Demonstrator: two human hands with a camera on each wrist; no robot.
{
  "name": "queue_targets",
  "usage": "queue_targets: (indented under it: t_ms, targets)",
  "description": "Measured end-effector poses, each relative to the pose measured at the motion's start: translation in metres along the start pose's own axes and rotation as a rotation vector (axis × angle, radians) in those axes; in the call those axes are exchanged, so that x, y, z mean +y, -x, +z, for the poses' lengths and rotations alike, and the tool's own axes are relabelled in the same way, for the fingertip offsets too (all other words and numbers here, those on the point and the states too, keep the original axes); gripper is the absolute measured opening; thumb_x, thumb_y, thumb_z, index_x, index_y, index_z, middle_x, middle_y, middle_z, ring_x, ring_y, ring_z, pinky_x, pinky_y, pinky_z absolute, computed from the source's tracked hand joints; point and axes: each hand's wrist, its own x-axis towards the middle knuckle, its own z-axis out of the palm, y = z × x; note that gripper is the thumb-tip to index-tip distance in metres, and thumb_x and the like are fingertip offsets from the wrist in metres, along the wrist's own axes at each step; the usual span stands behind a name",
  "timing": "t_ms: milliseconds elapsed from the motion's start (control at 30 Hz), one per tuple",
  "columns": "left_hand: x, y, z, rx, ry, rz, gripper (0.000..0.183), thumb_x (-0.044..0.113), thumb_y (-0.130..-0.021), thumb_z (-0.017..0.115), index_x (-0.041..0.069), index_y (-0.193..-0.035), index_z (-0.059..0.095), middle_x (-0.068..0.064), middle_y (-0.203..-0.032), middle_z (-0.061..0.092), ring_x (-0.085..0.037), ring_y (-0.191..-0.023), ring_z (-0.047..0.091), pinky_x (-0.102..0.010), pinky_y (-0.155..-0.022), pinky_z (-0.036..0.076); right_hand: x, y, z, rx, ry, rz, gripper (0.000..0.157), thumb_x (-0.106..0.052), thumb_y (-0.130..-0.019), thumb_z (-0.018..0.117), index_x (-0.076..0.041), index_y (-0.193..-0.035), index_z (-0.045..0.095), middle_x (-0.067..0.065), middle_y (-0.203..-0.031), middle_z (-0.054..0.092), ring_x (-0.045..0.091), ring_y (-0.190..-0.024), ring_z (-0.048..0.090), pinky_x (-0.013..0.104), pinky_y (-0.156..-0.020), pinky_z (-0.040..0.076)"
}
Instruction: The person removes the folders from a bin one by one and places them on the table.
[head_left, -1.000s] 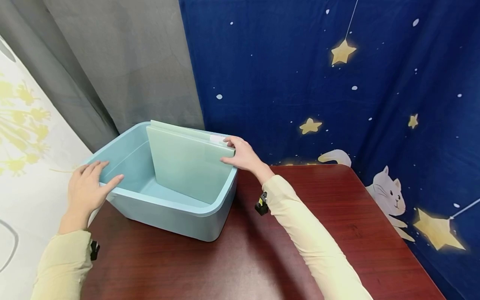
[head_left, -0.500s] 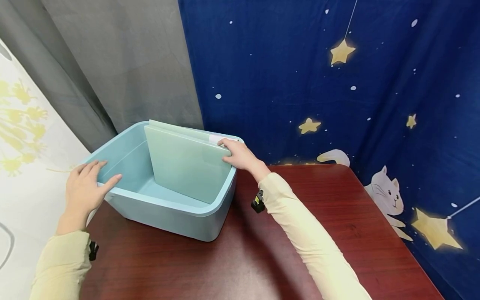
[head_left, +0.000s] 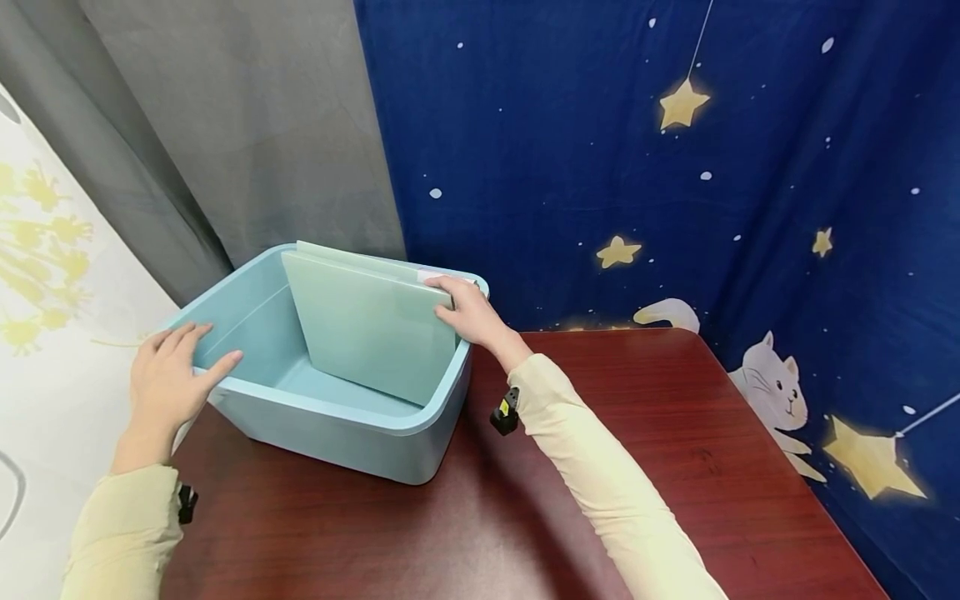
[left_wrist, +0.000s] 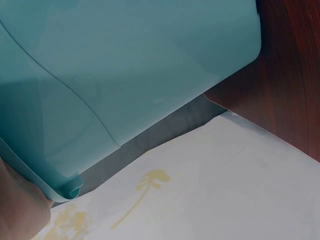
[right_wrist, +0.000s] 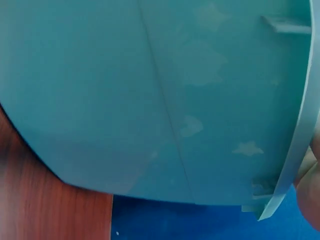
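Pale green folder point(head_left: 367, 329) is upright inside the blue bin point(head_left: 330, 437), down and left of the right hand's point(head_left: 476, 315) fingers, which pinch its top corner closed-up, thumb in front. Left hand point(head_left: 168, 375), well apart, has fingers hooked over the bin, thumb spread; can't really tell how firmly. Red-brown table point(head_left: 645, 467) sits below both hands.
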Motion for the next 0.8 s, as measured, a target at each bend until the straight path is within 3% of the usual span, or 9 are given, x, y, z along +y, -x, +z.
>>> queue_targets:
  t_ms: [200,600,800]
  targets:
    - [0.000,0.000,0.000,0.009,0.001,0.000,0.070,0.049,-0.086,0.049,-0.007,-0.127,0.043,-0.033,-0.128,0.041,-0.047,-0.120,0.029,-0.052,-0.104,0.015,-0.003,-0.001,0.001,0.112,-0.107,0.009,0.039,-0.001,-0.081,0.060,-0.005,-0.119,0.059,0.009,-0.122,0.058,0.016,-0.110,0.053,0.024,-0.092,0.042]
    - [0.000,0.000,0.001,-0.002,-0.004,0.000,0.070,0.049,-0.086,0.048,-0.007,-0.129,0.042,-0.034,-0.128,0.040,-0.048,-0.120,0.029,-0.053,-0.104,0.014,-0.012,0.001,-0.010,0.311,-0.323,0.083,0.037,0.002,-0.079,0.061,-0.006,-0.114,0.063,0.009,-0.111,0.063,0.014,-0.088,0.059,0.021,-0.069,0.049]
    - [0.000,0.000,0.001,0.002,-0.007,0.000,0.070,0.049,-0.086,0.049,-0.007,-0.128,0.043,-0.034,-0.128,0.040,-0.047,-0.120,0.029,-0.052,-0.104,0.014,-0.038,0.010,-0.027,0.406,-0.366,0.078,0.034,0.006,-0.076,0.059,0.002,-0.110,0.064,0.016,-0.101,0.065,0.015,-0.070,0.056,0.018,-0.054,0.044]
